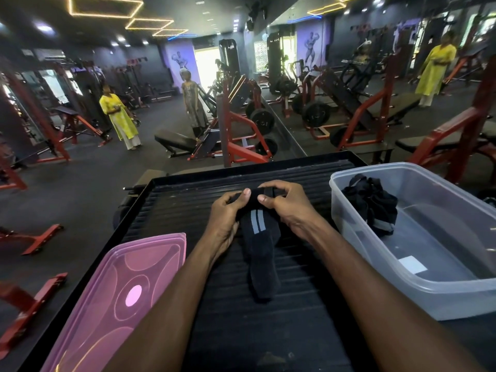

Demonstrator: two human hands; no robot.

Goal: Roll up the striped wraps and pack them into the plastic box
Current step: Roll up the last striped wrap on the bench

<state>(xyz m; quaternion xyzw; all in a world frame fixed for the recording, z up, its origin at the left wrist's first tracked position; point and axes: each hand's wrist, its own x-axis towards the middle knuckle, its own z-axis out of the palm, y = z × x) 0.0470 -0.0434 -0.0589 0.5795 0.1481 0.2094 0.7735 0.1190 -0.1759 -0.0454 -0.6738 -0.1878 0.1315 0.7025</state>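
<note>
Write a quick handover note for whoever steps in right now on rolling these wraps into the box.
Left hand and right hand: both pinch the far end of a striped wrap, starting its roll; the rest lies flat toward you on the ribbed black tray.
Plastic box: on the right, open, with one dark bundle of wraps at its far left end.
Pink lid: off, lying on the left.
Done: that bundle is packed.
Left: finish rolling this wrap and put it in the box.

Two hands, two black wraps, one clear plastic box and one pink lid on the ribbed platform.
</note>
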